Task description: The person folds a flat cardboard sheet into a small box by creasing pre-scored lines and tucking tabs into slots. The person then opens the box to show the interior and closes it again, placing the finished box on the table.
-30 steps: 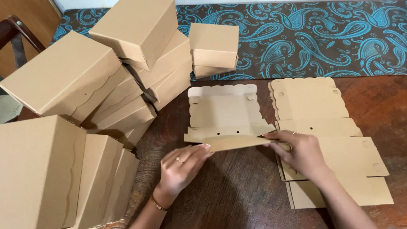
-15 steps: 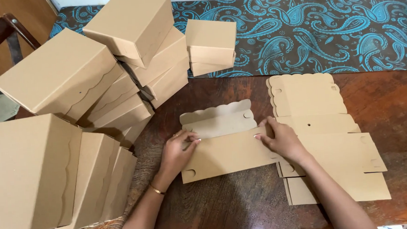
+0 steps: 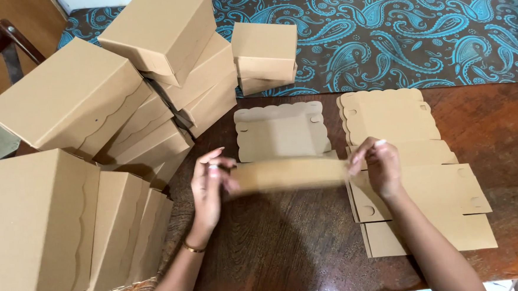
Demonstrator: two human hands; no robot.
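Head view: plain tan assembled boxes (image 3: 67, 102) crowd the frame's left. At centre, a flat cardboard blank (image 3: 286, 153) lies on the desk (image 3: 276, 251), its folded flap running left-right, pinched by left hand (image 3: 211, 186) and right hand (image 3: 378, 166). Flat blanks (image 3: 414, 173) stacked right.

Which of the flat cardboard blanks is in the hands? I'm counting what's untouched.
The part-folded blank in the middle, gripped at its ends by the left hand and right hand. The other blanks lie stacked flat on its right.
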